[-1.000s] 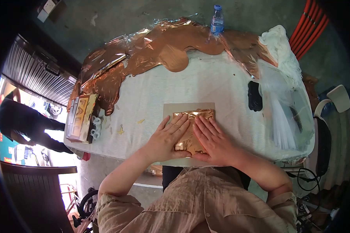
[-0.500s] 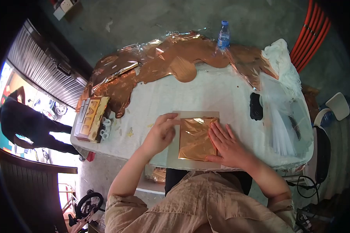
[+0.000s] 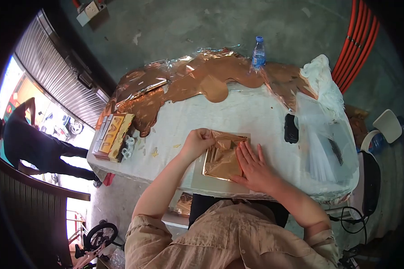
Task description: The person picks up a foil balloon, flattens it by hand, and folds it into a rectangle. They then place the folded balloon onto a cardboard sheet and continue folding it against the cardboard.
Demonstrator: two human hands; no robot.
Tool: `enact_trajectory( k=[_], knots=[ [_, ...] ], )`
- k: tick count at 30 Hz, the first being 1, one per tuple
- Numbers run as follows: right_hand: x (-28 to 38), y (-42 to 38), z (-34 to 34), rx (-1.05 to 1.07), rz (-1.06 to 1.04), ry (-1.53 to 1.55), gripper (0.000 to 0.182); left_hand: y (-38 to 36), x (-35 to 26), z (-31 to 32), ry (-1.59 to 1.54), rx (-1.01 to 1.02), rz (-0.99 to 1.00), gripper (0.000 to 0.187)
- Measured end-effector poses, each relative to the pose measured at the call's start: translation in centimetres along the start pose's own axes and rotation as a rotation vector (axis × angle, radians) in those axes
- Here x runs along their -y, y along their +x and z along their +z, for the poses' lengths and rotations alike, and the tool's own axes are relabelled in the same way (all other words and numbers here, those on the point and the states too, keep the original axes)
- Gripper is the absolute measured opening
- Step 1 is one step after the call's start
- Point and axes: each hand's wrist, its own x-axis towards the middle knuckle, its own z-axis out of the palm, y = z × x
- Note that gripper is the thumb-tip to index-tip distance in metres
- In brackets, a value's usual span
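A square of shiny gold foil [image 3: 222, 163] lies on a flat grey-beige board [image 3: 202, 181] at the near edge of the cloth-covered table. My left hand [image 3: 197, 144] pinches the foil at its upper left corner, thumb and fingers together, and the sheet is creased and slightly lifted there. Flat along the foil's right side rests my right hand [image 3: 256, 170], fingers stretched out and thumb apart, pressing the sheet against the board. Part of the foil's right edge is hidden under that palm.
Crumpled copper-coloured foil [image 3: 184, 87] spreads over the table's far side, with a water bottle [image 3: 258, 54] behind. Left stands a stack with gold lettering [image 3: 110, 139]. A black object [image 3: 291, 128], clear plastic sheets [image 3: 321, 148] and white cloth [image 3: 323, 78] lie right. A person [image 3: 36, 139] stands in the doorway.
My left hand has moved right and closed on the foil's upper left corner, which is now creased and raised. My right hand stays flat on the foil. The view has shifted slightly.
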Motion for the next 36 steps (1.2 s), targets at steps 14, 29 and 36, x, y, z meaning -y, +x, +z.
enact_trajectory(
  k=[14, 29, 36],
  knots=[
    [-4.6, 3.3, -3.9, 0.098, 0.542, 1.955, 0.036, -9.0, -9.1, 4.3, 1.226, -0.064, 1.278, 0.021],
    [-6.3, 2.8, -2.9, 0.154, 0.468, 1.284, 0.021, -10.3, -1.8, 3.7, 0.375, -0.098, 0.531, 0.011],
    [-7.3, 2.0, -1.7, 0.100, 0.339, 1.458, 0.024, -5.3, -0.1, -1.0, -0.192, 0.115, -0.137, 0.034]
  ],
)
